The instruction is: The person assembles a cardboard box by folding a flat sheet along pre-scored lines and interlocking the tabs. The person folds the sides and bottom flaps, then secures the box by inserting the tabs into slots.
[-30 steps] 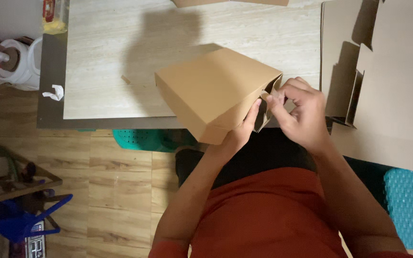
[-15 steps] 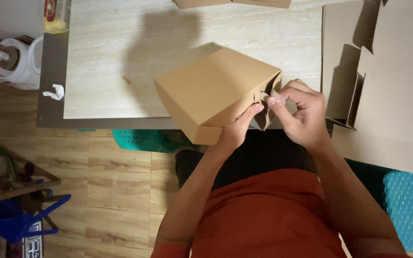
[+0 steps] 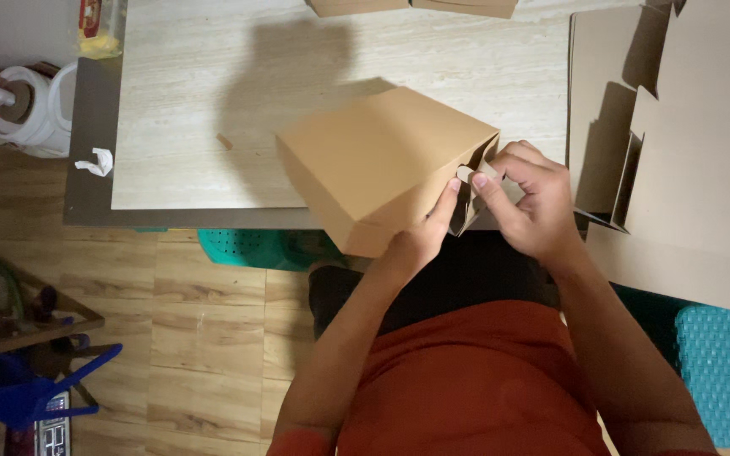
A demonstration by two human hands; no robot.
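Observation:
A brown cardboard box (image 3: 373, 165) is held tilted over the near edge of a pale wood-grain table (image 3: 213, 101). My left hand (image 3: 420, 236) supports the box from below at its near corner, with the index finger pressed on an end flap. My right hand (image 3: 525, 198) grips the box's open right end, its fingers pinching a small cardboard flap (image 3: 479, 173). The inside of the open end is mostly hidden by my fingers.
Flat cardboard blanks (image 3: 678, 143) lie stacked at the right. More brown boxes (image 3: 411, 7) sit at the table's far edge. A paper roll (image 3: 23, 110) and a crumpled scrap (image 3: 95, 160) are at the left. A teal stool (image 3: 255, 247) stands under the table; a blue frame (image 3: 35, 388) is on the floor.
The box has stayed in place. My fingers have shifted on the right end flap, with the left index finger now pressing up against it.

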